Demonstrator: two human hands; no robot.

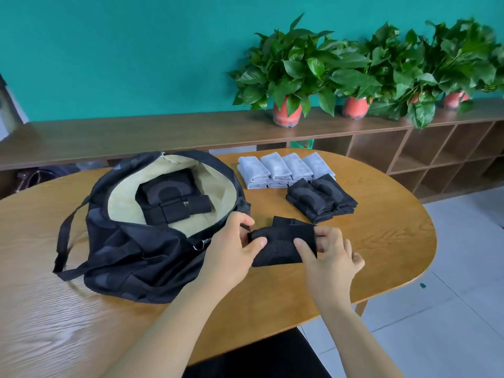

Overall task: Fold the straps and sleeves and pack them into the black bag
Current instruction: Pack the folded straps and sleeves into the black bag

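Your left hand [231,249] pinches the left end of the black sleeve [283,251] between thumb and fingers. Your right hand [330,255] pinches its right end, low over the wooden table [381,236]. The open black bag [131,257] lies at ten o'clock from the sleeve, with folded black pieces [169,197] inside. A stack of black sleeves [321,200] sits at one o'clock, with grey folded sleeves [283,170] beyond it.

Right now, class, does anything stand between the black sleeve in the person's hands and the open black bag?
Nothing visible does. The left hand and right hand grip the black sleeve just beside the black bag, whose mouth lies unzipped and open. The grey stack and black stack lie farther back, off that path.
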